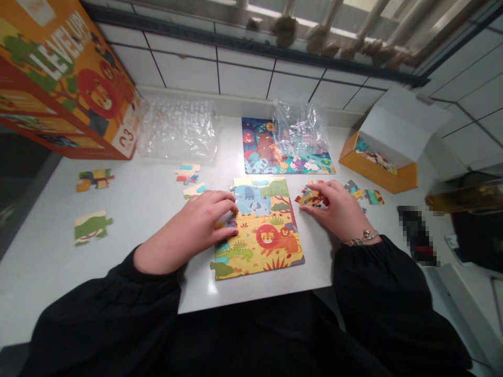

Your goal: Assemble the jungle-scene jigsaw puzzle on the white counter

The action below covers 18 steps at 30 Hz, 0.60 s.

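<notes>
A partly joined animal puzzle (pixel 263 235) with a lion, an elephant and a crocodile lies on the white table (pixel 47 262) in front of me. My left hand (pixel 192 228) rests on its left edge, fingers bent and pressing down on the pieces there. My right hand (pixel 334 207) lies just right of the puzzle, its fingers closed on a loose colourful puzzle piece (pixel 310 198). More loose pieces (pixel 363 193) lie beyond that hand.
A finished puzzle (pixel 259 152) lies farther back under a crumpled plastic bag (pixel 301 128); another bag (pixel 176 128) sits left of it. An orange puzzle box (pixel 58 73) stands at far left, an open box (pixel 381 157) at right. Stray pieces (pixel 92 225) dot the left side.
</notes>
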Tool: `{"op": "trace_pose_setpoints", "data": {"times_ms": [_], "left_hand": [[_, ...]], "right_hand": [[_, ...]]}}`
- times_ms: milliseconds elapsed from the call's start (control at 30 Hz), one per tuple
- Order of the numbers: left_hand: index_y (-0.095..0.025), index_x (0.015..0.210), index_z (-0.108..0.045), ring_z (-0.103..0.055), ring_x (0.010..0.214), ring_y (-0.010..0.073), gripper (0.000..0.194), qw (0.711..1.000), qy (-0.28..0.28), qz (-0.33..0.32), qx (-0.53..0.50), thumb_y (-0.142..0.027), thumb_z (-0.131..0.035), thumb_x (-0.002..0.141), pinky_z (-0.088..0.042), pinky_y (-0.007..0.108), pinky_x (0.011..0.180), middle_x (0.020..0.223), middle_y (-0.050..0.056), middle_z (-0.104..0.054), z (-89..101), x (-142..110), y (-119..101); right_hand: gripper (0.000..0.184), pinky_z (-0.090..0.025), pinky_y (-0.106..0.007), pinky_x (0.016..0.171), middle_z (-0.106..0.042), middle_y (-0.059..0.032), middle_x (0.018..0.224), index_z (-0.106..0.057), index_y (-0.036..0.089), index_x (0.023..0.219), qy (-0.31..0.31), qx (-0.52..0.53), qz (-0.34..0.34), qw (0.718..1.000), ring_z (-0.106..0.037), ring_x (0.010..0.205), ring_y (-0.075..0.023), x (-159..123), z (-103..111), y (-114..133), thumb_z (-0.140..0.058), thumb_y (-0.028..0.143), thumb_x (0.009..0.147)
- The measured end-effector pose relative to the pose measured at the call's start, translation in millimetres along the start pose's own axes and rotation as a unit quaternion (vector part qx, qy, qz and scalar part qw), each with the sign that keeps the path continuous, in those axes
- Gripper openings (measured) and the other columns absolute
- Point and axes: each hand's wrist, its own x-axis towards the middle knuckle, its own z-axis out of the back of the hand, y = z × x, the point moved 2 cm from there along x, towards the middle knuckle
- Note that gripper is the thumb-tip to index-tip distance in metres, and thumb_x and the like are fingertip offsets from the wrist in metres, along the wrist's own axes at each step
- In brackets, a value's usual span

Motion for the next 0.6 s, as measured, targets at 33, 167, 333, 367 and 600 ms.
{"op": "trace_pose_setpoints", "data": {"times_ms": [33, 167, 333, 367, 600], "left_hand": [[-0.025, 0.118, -0.071, -0.062, 0.135, 0.0313, 0.031, 1.000, -0.003, -0.001, 0.000, -0.040, -0.088, 0.097, -0.050, 0.051, 0.116, 0.144, 0.008, -0.065, -0.9, 0, 0], [-0.024, 0.115, -0.071, -0.063, 0.134, 0.0321, 0.029, 1.000, -0.013, -0.015, 0.008, -0.038, -0.089, 0.096, -0.051, 0.052, 0.115, 0.140, 0.008, -0.067, -6.3, 4, 0], [-0.022, 0.117, -0.070, -0.064, 0.129, 0.0326, 0.029, 0.999, -0.030, -0.012, 0.007, -0.037, -0.086, 0.098, -0.052, 0.052, 0.113, 0.137, 0.010, -0.067, -7.7, 7, -4], [-0.021, 0.120, -0.070, -0.064, 0.129, 0.0324, 0.029, 0.999, -0.041, -0.007, 0.003, -0.037, -0.083, 0.100, -0.053, 0.052, 0.113, 0.137, 0.011, -0.067, -6.0, 7, -5], [-0.027, 0.144, -0.061, -0.070, 0.120, 0.0260, 0.053, 0.986, -0.138, 0.062, -0.065, -0.040, -0.085, 0.099, -0.058, 0.045, 0.108, 0.135, 0.005, -0.071, 9.6, 3, -10]], "right_hand": [[0.046, -0.058, -0.044, 0.081, -0.071, -0.0144, 0.117, -0.076, 0.020, 0.133, -0.008, 0.003, -0.001, 1.000, -0.069, 0.091, -0.0273, 1, 1, 0, -0.079, 0.050, 0.099], [0.027, -0.048, -0.037, 0.070, -0.070, -0.0077, 0.096, -0.078, 0.021, 0.105, -0.041, 0.038, 0.000, 0.998, -0.061, 0.074, -0.0198, 5, 11, 6, -0.067, 0.045, 0.107], [0.030, -0.047, -0.035, 0.067, -0.067, -0.0018, 0.083, -0.074, 0.022, 0.111, -0.048, 0.213, -0.060, 0.974, -0.061, 0.072, -0.0177, 21, 19, 35, -0.068, 0.051, 0.107], [0.033, -0.048, -0.035, 0.067, -0.068, -0.0014, 0.085, -0.072, 0.022, 0.119, -0.031, 0.273, -0.060, 0.960, -0.063, 0.074, -0.0178, 27, 17, 45, -0.070, 0.052, 0.106], [0.046, -0.059, -0.036, 0.072, -0.075, 0.0002, 0.086, -0.063, 0.024, 0.124, 0.060, 0.530, -0.042, 0.845, -0.072, 0.076, -0.0177, 62, -37, 114, -0.080, 0.058, 0.097]]}}
